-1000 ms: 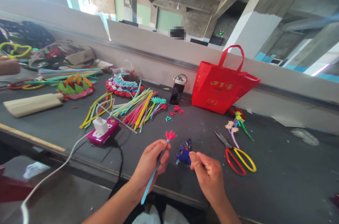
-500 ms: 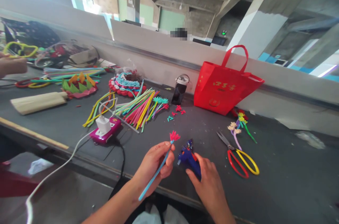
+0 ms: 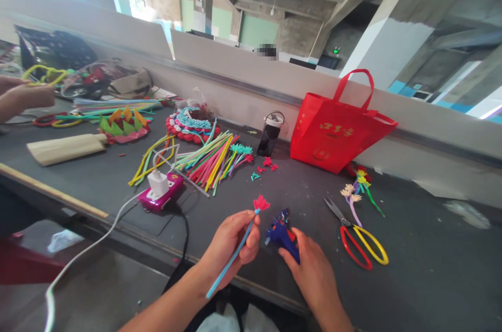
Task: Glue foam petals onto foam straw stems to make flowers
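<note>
My left hand (image 3: 234,240) pinches a pipe-cleaner flower near its top. The flower has a pinkish-red head (image 3: 261,203) and a light-blue stem (image 3: 229,265) that slants down across my palm. To its right, a dark-blue hot glue gun (image 3: 283,235) lies on the dark table, its nozzle end pointing away from me. My right hand (image 3: 314,266) is closed around the glue gun's handle, thumb on the near side and fingers on the far side. Small red petal pieces (image 3: 267,162) and teal bits (image 3: 255,176) lie beyond the flower.
Scissors (image 3: 345,225) and finished flowers (image 3: 355,193) lie at right, before a red bag (image 3: 339,136). A phone (image 3: 269,138) leans at the back. Left are coloured pipe cleaners (image 3: 207,162), a purple power strip (image 3: 162,193) with cables, and another person's hands (image 3: 29,96).
My right hand has closed further around the glue gun's handle. The left hand still holds the flower in much the same pose. The whole view has shifted slightly.
</note>
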